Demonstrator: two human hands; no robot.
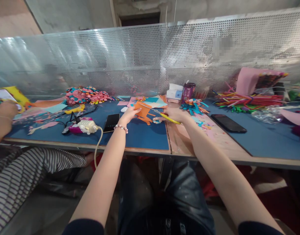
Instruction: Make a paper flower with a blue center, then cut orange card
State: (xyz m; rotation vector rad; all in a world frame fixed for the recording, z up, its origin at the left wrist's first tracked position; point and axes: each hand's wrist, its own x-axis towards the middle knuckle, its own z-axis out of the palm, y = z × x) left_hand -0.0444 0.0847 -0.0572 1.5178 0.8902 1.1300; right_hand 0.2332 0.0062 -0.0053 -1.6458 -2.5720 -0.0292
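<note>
My left hand (129, 115) pinches the edge of an orange paper sheet (144, 113) and holds it just above the blue table mat (140, 135). My right hand (173, 115) grips yellow-handled scissors (167, 117), whose blades reach left into the orange paper. A bead bracelet sits on my left wrist. A small paper flower (156, 120) lies under the scissors.
A black phone (111, 122) and a glue gun (85, 126) with its cord lie left of my hands. Another phone (228, 123) rests at right. Paper flowers (87, 95), coloured strips (247, 99), a purple cup (188, 91) and a perforated metal screen stand behind. A person in stripes sits at left.
</note>
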